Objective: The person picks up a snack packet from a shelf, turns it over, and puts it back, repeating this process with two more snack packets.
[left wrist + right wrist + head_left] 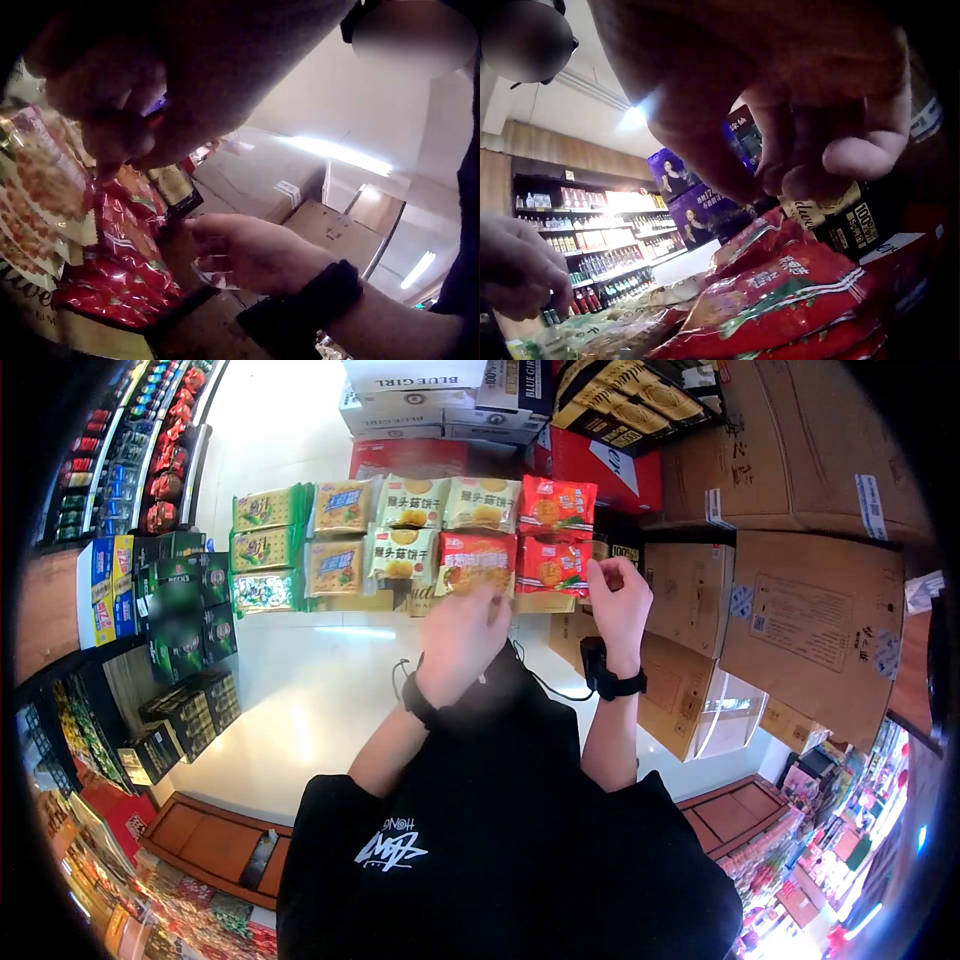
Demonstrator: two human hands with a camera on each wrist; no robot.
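Note:
Biscuit packs stand in two rows on a cardboard box [425, 601] in the head view. My left hand [465, 630] is at the near edge of a red-orange biscuit pack [478, 560], blurred, with its fingers bent. The left wrist view has a fingertip right at the red packs [124, 281]. My right hand [622, 610] is at the right end of the rows, beside a red pack [553, 566], fingers loosely curled and nothing between them. Cream packs [404, 552], yellow packs [335, 566] and green packs [268, 550] continue leftward.
White-and-blue cartons [415, 400] and a red carton [608, 472] stand beyond the rows. Large brown cartons [810, 630] are stacked on the right. Dark green beer cartons [185, 605] stand at the left, near shelves of goods [125, 450].

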